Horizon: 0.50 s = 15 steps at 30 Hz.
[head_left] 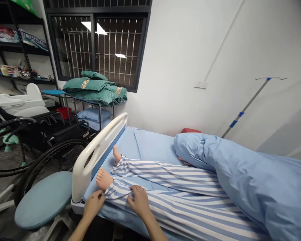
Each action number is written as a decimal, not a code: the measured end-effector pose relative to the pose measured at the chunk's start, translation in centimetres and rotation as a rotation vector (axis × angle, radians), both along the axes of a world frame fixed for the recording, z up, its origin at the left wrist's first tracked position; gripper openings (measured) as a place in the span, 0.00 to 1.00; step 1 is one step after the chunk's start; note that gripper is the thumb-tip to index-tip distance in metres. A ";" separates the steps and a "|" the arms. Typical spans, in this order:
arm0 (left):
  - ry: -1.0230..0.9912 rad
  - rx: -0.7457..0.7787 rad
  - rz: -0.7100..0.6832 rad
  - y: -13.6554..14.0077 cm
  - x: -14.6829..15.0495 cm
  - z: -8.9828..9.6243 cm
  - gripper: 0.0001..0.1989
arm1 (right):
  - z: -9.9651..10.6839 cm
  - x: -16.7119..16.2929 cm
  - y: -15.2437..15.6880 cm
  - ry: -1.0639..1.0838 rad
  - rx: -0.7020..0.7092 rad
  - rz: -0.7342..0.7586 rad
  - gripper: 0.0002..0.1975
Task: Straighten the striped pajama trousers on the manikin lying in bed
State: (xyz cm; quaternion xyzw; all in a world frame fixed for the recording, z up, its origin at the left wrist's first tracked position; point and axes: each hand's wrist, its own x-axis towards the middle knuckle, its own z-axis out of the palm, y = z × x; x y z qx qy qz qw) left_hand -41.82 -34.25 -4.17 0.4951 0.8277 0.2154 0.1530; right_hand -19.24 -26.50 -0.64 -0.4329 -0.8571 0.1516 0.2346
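A figure with manikin-like bare feet lies on the bed in blue-and-white striped trousers. My left hand is at the nearer ankle, its thumb and fingers closed on the trouser cuff. Farther up the same leg, my right hand has its fingers curled onto the striped cloth, which forms a fold between both hands. Beyond them lies the other leg, its foot pointing up. A light blue quilt is folded back over the upper part of the figure and hides it.
The cream bed footboard rises left of the feet. Beside it are a round stool and a black wheelchair. Green folded bedding lies on a rack under the window. An IV pole leans in view at the right.
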 end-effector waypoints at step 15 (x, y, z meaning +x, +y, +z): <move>0.006 0.044 -0.138 -0.6 -0.8 4.2 0.07 | 2.4 3.3 1.7 -0.080 -0.027 0.084 0.18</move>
